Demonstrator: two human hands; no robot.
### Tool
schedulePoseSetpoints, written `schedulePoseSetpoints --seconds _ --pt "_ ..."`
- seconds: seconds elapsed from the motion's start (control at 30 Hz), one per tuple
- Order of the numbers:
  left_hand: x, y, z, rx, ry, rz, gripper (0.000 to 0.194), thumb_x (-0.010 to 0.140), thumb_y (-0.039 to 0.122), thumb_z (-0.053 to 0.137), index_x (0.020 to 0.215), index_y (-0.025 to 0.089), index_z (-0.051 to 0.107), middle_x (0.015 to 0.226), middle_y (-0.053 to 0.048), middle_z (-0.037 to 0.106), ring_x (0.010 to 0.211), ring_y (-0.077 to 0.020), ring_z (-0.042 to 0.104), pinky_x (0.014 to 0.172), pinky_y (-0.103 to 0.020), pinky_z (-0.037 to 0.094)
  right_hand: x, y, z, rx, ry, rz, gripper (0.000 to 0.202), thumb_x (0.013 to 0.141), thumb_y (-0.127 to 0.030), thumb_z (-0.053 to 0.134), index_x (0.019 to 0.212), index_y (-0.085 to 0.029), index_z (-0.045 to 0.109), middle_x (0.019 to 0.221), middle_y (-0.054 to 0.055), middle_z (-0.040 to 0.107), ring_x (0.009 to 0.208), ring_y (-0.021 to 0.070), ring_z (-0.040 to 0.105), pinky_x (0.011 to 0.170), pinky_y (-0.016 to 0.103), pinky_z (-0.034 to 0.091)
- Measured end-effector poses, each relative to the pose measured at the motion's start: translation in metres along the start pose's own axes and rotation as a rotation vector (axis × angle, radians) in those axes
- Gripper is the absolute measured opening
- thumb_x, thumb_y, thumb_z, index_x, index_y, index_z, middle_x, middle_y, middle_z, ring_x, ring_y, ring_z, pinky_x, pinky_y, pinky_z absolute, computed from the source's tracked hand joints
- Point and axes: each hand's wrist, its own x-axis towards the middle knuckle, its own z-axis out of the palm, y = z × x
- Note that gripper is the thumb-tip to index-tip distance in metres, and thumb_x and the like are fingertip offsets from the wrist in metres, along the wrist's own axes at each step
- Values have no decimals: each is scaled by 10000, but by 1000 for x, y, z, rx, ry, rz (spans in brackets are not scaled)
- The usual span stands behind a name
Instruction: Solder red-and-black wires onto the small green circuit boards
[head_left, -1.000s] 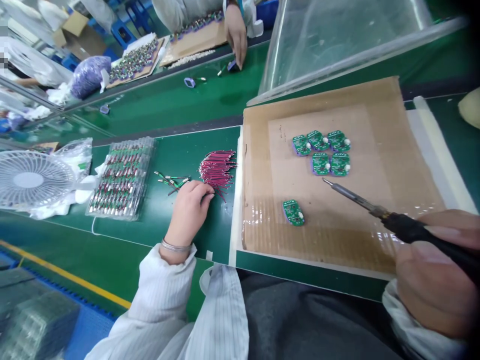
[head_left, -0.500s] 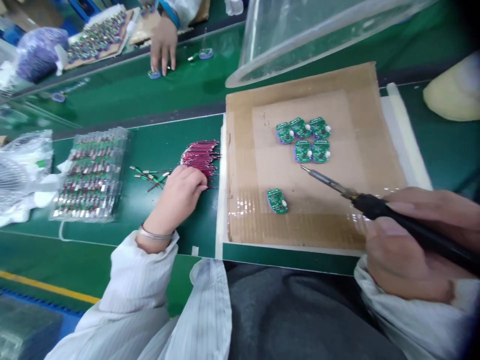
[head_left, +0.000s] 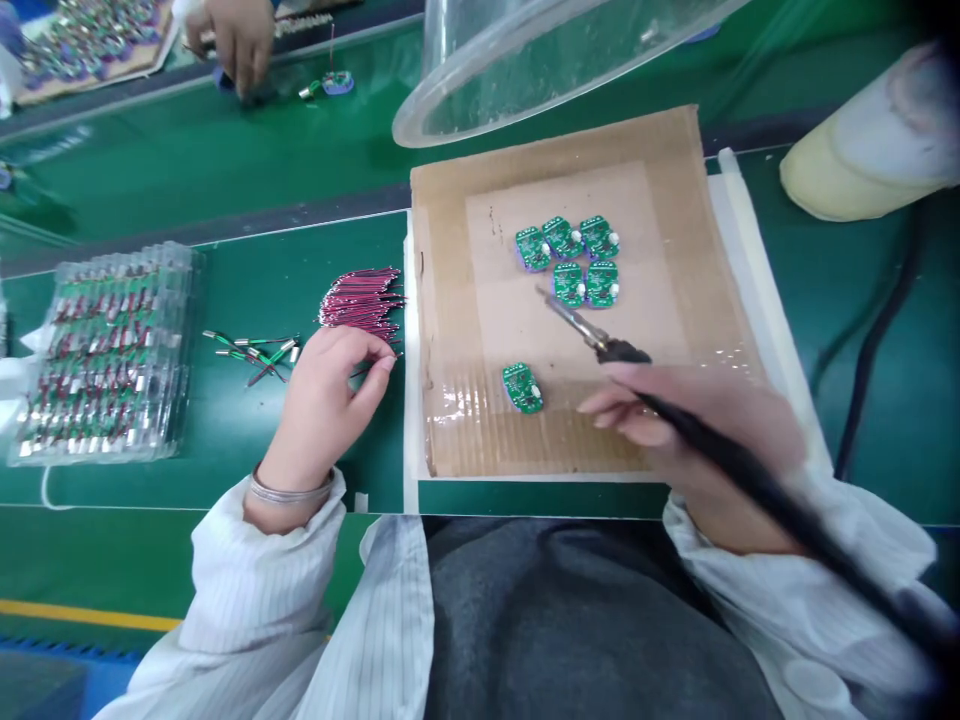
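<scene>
Left hand (head_left: 330, 385) is pinching at the near edge of the red wire bundle (head_left: 361, 298), fingers closing on a strand or two (can't tell exactly how many). Right hand (head_left: 697, 430) is gripping the soldering iron (head_left: 600, 345), fingers wrapped tight round the handle, tip hovering over the cardboard sheet (head_left: 667, 240) mid-frame. Lone green board (head_left: 522, 387) is lying just left of the right hand, no wire on it that I can see. Five boards (head_left: 570, 262) are sitting clustered above the tip, look finished. Loose green leads (head_left: 255, 350) and a clear tray (head_left: 105, 350) are lying on the tabletop (head_left: 247, 440) at left. Another person's hand (head_left: 236, 40) is working upper left.
</scene>
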Motion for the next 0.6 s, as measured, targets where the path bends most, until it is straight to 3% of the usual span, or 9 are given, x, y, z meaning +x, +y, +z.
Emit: schedulePoseSetpoints --seconds 0.13,0.23,0.43,0.5,0.6 --pt "-3 24 3 -155 -28 -23 52 888 202 595 877 207 646 869 -7 687 842 -157 622 785 -305 484 12 3 18 -202 -249 -221 276 907 -177 616 1174 -245 607 1134 80 668 1098 247 626 899 395 510" --pt "-2 45 10 -272 -122 0 42 877 199 618 867 205 659 828 -1 690 796 -146 617 742 -288 477 16 3 25 -327 -333 -242 215 927 -231 598 1142 -249 602 1123 77 665 1118 258 602 957 442 452" --pt "-1 72 29 -371 -260 35 66 857 155 595 805 186 620 752 4 644 725 -137 573 691 -283 451 14 6 24 -356 -250 -254 256 893 -350 648 1113 -226 603 1066 89 673 1058 265 606 891 415 470" --pt "-1 74 33 -379 -261 37 63 847 152 594 796 187 607 741 8 633 715 -136 567 690 -288 448 15 5 23 -286 -170 -285 270 876 -312 670 1112 -203 597 1055 100 682 1051 259 614 886 401 488" --pt "-2 74 35 -377 -260 42 63 848 161 584 794 189 601 735 6 624 713 -144 565 684 -298 444 18 1 19 -183 -73 -289 196 889 -193 621 1084 -198 604 942 73 695 888 201 639 785 342 525"
